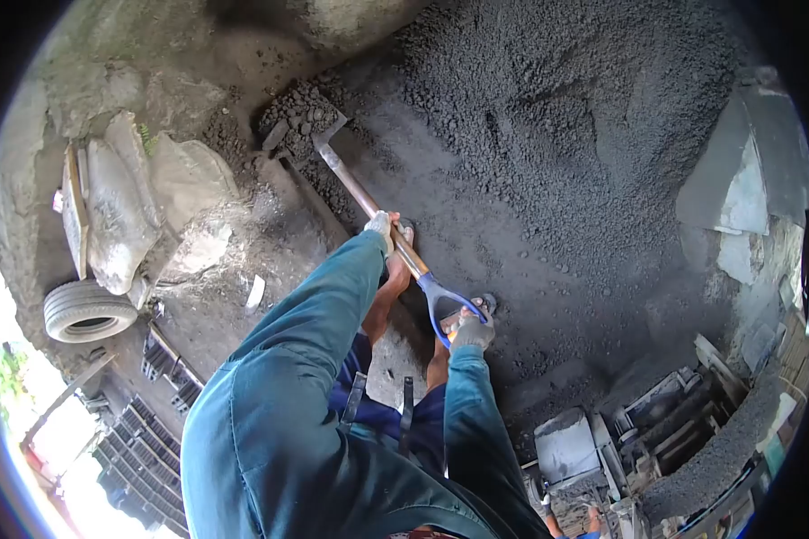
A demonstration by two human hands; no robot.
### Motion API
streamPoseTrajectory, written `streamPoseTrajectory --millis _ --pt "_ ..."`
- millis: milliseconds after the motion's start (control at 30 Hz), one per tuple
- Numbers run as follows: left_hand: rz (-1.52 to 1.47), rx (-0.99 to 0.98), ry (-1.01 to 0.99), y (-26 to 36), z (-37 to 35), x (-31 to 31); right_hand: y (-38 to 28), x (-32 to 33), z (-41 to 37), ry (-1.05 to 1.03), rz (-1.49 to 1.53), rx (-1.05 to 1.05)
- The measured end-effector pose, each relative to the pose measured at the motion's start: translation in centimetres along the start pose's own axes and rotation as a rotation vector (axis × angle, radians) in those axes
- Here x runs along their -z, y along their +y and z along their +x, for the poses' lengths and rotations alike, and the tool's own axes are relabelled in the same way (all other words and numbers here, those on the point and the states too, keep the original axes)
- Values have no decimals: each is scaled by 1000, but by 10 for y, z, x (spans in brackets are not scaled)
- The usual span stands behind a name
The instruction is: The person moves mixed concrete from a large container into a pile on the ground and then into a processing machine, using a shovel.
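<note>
A shovel (361, 189) slants across the middle of the view, its blade up and to the left. My left hand (385, 230), in a pale glove, wraps around the wooden shaft. Lower down, my right hand (471, 331), also gloved, is closed around the blue D-shaped grip (440, 299). Dark clumps (298, 115) lie on and around the blade, whose metal edge shows on the right side. Both sleeves are teal. My feet stand below the shaft, one near each hand in this view.
A large heap of dark grey granular material (566, 117) fills the upper right. Left are stone slabs (121, 211) and a tire (90, 311). Stacked dark blocks (148, 458) sit lower left. Machinery (665, 418) stands lower right, with another person (571, 523) partly visible at the bottom edge.
</note>
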State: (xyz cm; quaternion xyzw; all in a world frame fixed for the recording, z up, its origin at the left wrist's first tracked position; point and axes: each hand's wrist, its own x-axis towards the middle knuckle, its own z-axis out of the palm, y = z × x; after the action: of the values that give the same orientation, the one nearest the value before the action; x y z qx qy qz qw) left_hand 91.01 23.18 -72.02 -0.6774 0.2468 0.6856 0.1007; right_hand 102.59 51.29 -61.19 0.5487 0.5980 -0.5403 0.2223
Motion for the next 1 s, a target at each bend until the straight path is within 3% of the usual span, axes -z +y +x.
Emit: streamPoseTrajectory --millis 100,133,167,200,233,300,367,400,467,533,833,933,1000 --pt "-81 -97 -197 -28 -84 8 9 52 -15 -2 115 -28" --pt "-107 19 -318 -55 -38 36 0 72 -39 -70 332 -117" --pt "-200 64 -333 -65 -91 42 -8 93 -65 2 389 -207" --pt "-192 67 -368 -74 -130 42 26 132 -38 -60 527 -405" --pt "-150 59 -391 -83 -164 44 69 170 -30 -116 419 -252" --pt "-89 43 -407 -99 -229 57 60 200 -53 -61 286 -228" --pt "-199 156 -359 -109 -219 68 25 215 -67 -45 250 -231" --pt "-150 143 -287 -121 -217 72 8 220 -69 -43 233 -217" --pt "-4 171 -402 -172 -187 93 -23 222 -84 -56 212 -185" --pt "41 210 -352 -177 -201 84 -58 218 -97 -71 203 -147" --pt "21 186 -339 -95 -210 41 -170 145 -170 -227 193 16" --pt "-17 42 -360 -18 -252 26 -199 95 -215 -414 216 83" --pt "-46 -155 -314 88 -334 2 -213 52 -242 -605 245 126"
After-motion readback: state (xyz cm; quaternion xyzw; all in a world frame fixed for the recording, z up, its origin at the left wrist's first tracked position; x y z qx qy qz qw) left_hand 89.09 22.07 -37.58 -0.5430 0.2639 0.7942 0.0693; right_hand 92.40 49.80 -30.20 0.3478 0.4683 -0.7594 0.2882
